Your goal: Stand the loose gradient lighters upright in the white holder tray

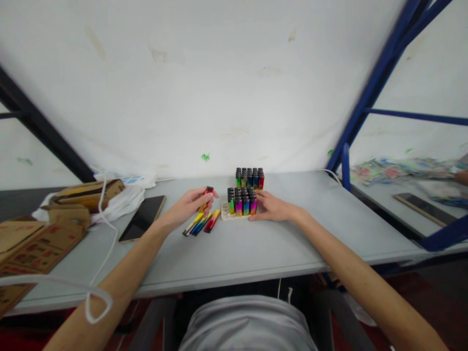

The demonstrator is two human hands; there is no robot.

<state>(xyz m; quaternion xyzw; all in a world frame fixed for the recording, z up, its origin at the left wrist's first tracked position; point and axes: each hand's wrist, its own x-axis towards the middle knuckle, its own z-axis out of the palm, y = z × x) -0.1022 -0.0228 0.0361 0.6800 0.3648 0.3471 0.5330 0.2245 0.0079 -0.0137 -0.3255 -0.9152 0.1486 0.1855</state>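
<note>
My left hand (198, 201) is closed around a red and yellow lighter (209, 190) with a black top, held upright just above the table. Below it, several loose lighters (202, 224) in yellow, blue and red lie side by side. To the right stands a pale tray (239, 217) with upright multicoloured lighters (242, 201) in it; bare slots show at its left end. My right hand (272, 206) grips the tray's right end, thumb at the front corner and fingers along the side. Its fingertips are partly hidden by the lighters.
Behind the tray stands another block of upright lighters (249, 178). A phone (142, 218), cardboard boxes (40, 239), white plastic bags (126, 200) and a white cable (109, 229) are on the left. A blue metal frame (360, 122) rises at right, with another phone (420, 209) beyond.
</note>
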